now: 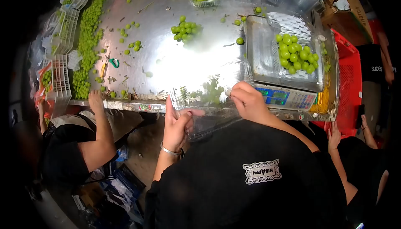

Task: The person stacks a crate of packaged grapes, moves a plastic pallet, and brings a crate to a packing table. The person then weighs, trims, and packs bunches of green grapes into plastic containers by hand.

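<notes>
A clear plastic box [209, 99] with green grapes showing through it is at the table's front edge. My left hand [177, 124] grips its left side, the thumb and fingers around the plastic. On the right side my right hand [249, 102] is closed at the box's edge, fingertips pinched on the clear plastic. Behind the box a loose bunch of grapes [184, 30] lies on the metal table [146, 37]. To the right stands a scale [261, 58] with a lit display; another bunch [296, 54] rests on it beside white foam netting [290, 25].
A long row of grapes [88, 32] and white baskets [62, 74] line the left, where a co-worker's hand [96, 100] touches the table. Green-handled scissors [112, 63] lie nearby. A filled box [206, 2] sits at the back; a red crate [350, 72] is at the right.
</notes>
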`<state>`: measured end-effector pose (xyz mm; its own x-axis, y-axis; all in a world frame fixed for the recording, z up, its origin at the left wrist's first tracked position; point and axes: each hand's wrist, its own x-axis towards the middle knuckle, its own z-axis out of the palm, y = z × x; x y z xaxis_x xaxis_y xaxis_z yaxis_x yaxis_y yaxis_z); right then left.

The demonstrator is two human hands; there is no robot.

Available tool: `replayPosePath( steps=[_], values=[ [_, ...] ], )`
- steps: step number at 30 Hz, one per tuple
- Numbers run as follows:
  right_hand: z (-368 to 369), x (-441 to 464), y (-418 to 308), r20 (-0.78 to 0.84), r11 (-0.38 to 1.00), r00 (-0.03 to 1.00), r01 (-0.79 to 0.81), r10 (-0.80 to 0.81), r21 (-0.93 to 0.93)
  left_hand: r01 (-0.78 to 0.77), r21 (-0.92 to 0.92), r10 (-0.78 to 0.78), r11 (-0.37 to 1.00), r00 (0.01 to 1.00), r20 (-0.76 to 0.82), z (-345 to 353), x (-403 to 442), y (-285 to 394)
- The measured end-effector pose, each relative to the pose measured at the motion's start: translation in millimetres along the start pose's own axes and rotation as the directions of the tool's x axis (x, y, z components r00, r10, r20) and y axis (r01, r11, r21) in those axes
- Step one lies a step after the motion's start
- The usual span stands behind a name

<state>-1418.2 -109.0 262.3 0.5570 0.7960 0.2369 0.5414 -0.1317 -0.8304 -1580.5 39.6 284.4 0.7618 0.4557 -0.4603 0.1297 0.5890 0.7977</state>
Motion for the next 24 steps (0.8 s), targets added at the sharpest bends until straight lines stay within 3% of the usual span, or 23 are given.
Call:
replayPosePath(
  steps=[2, 4, 8, 10, 11, 13, 16, 19, 24],
  values=[
    [-1.6, -1.6, -0.4, 0.025, 1.0, 1.0, 0.009, -0.008, -0.025, 0.0, 0.05, 0.002, 0.999, 0.999, -0.048, 1.0, -1.0, -0.2],
    [-4.5, -3.2, -1.5, -0.046, 0.989, 0.994, -0.096, 0.102, 0.114, 0.014, 0.023, -0.013, 1.0, 0.999, -0.032, -0.5, 0.7, 0.6],
    [-0.3, -4.9, -5.2, -0.056, 0.998, 0.997, -0.059, 0.059, -0.011, -0.007, 0.0, 0.007, 1.0, 1.0, 0.011, -1.1, 2.7, -0.6],
    [-6.1, -3.2, -9.6, 0.116, 0.985, 0.984, -0.146, 0.135, 0.096, 0.005, -0.003, -0.005, 1.0, 1.0, 0.009, -4.7, 2.3, -1.1],
    [-4.4, -2.7, -7.1, 0.113, 0.986, 0.985, -0.142, 0.132, 0.091, 0.018, -0.012, -0.018, 1.0, 1.0, 0.006, -5.4, 3.3, -1.7],
    [2.3, -5.3, -0.5, -0.084, 0.987, 0.985, -0.141, 0.147, 0.082, 0.002, -0.005, -0.002, 1.0, 1.0, -0.005, -1.4, 3.8, -2.7],
    [-2.0, -4.2, -5.7, 0.076, 0.995, 0.994, -0.088, 0.085, 0.044, 0.007, 0.011, -0.007, 1.0, 1.0, -0.018, -3.1, 2.2, -1.2],
    [1.1, 0.9, -7.5, -0.035, 0.994, 0.995, -0.088, 0.09, 0.068, 0.009, 0.013, -0.009, 1.0, 1.0, -0.004, -4.2, 6.5, -3.2],
    [0.0, 2.2, -5.6, 0.043, 0.997, 0.998, -0.049, 0.046, 0.065, 0.01, 0.022, -0.01, 1.0, 1.0, 0.009, -6.4, 2.1, -2.9]
  ],
)
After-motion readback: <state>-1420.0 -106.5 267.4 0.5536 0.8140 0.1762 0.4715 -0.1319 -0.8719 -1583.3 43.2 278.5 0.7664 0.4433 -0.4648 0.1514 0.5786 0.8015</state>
